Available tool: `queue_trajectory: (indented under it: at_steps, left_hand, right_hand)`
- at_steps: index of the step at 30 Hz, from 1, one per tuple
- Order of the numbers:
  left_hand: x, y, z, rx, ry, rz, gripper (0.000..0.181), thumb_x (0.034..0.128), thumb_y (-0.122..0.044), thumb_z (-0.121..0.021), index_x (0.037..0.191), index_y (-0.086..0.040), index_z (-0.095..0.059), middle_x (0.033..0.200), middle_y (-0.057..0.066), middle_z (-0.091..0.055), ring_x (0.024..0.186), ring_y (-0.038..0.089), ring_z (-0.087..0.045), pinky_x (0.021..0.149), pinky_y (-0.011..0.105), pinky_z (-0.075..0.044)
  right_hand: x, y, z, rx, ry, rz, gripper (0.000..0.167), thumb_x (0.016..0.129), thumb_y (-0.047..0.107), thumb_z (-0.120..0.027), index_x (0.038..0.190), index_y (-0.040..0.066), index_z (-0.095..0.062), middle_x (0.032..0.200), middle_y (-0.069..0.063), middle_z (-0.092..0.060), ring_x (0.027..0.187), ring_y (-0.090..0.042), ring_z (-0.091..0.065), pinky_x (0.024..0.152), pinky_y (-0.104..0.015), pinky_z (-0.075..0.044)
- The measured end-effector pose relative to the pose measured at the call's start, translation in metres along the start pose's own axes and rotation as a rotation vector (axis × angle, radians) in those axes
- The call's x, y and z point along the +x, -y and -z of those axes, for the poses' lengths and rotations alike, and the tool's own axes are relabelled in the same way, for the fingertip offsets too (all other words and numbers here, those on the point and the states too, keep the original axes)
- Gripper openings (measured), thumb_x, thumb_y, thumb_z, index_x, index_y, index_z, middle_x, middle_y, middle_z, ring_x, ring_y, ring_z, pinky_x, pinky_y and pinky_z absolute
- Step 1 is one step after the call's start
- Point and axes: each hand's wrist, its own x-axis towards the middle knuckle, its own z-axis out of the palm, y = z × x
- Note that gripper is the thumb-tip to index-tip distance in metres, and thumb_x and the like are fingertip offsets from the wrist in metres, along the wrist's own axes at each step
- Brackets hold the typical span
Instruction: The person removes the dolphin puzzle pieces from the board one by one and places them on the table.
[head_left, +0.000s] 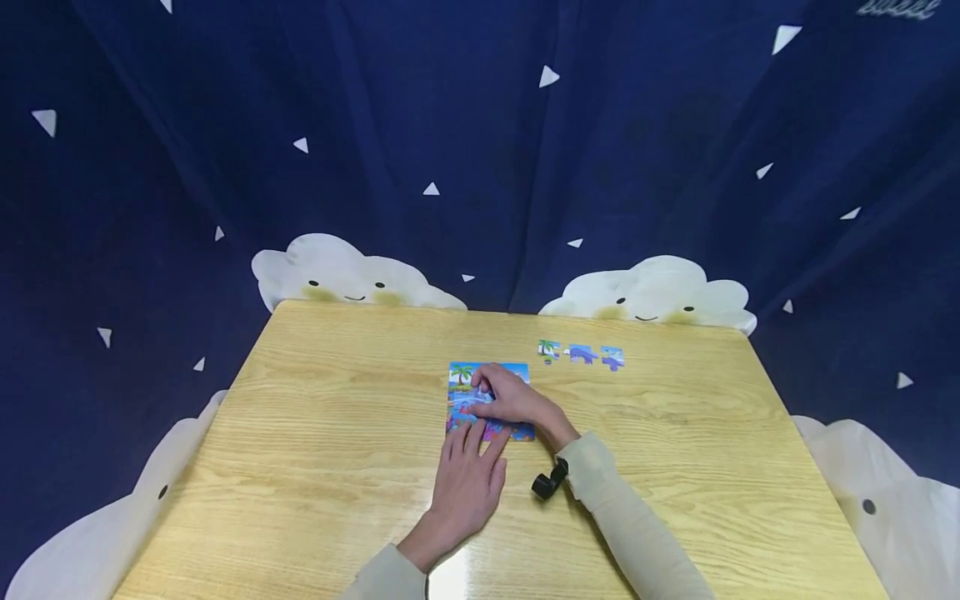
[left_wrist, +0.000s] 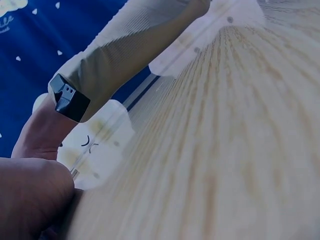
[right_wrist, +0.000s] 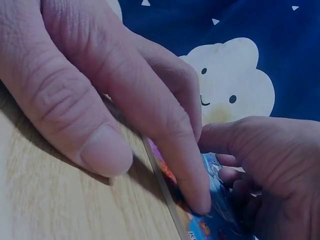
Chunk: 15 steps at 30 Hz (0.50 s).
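Observation:
A colourful jigsaw puzzle (head_left: 457, 402) with a palm tree and a blue sea scene lies flat on the wooden table. Over its middle my right hand (head_left: 510, 395) has curled fingers and a thumb that pinch what looks like a puzzle piece, mostly covered by the fingers. My left hand (head_left: 468, 487) rests with fairly straight, spread fingers on the puzzle's near edge. From the right wrist, the left hand's thumb (right_wrist: 102, 150) stands close to the camera, and the right hand (right_wrist: 280, 165) bends down onto the puzzle. The left wrist view mainly shows the right sleeve (left_wrist: 120, 60).
Three loose puzzle pieces lie in a row beyond the puzzle to the right: a palm tree piece (head_left: 548, 348), a purple and blue piece (head_left: 582, 354) and another purple one (head_left: 612, 357). A dark blue curtain (head_left: 480, 150) with white clouds hangs around the wooden table (head_left: 337, 433).

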Motion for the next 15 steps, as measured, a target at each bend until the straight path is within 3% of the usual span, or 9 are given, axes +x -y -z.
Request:
queue_trajectory:
  at_steps: [6, 10, 15]
  left_hand:
    - [0.0001, -0.0003, 0.0009, 0.004, -0.005, -0.004, 0.045, 0.1085, -0.032, -0.047, 0.151, -0.023, -0.057, 0.152, 0.017, -0.047, 0.142, 0.042, -0.039, 0.118, 0.060, -0.026]
    - [-0.0003, 0.0003, 0.0000, 0.002, -0.022, -0.007, 0.044, 0.1080, -0.032, -0.047, 0.150, -0.023, -0.058, 0.151, 0.018, -0.048, 0.141, 0.043, -0.040, 0.117, 0.060, -0.027]
    - [0.0002, 0.0015, -0.0019, 0.012, -0.032, -0.012, 0.045, 0.1075, -0.033, -0.045, 0.149, -0.024, -0.059, 0.150, 0.017, -0.048, 0.140, 0.042, -0.041, 0.116, 0.059, -0.028]
  right_hand:
    - [-0.0020, 0.0007, -0.0015, 0.028, -0.019, -0.027, 0.037, 0.091, 0.028, -0.081, 0.116, 0.011, -0.060, 0.105, -0.004, -0.057, 0.090, -0.017, -0.052, 0.082, -0.032, -0.046]
    - [-0.0030, 0.0008, -0.0045, 0.095, -0.013, -0.015, 0.037, 0.094, 0.023, -0.079, 0.120, 0.008, -0.058, 0.106, -0.002, -0.061, 0.087, -0.016, -0.056, 0.079, -0.030, -0.049]
    - [-0.0026, 0.0012, -0.0060, 0.102, -0.025, 0.010, 0.036, 0.094, 0.021, -0.079, 0.122, 0.006, -0.063, 0.104, -0.001, -0.064, 0.089, -0.014, -0.058, 0.081, -0.030, -0.050]
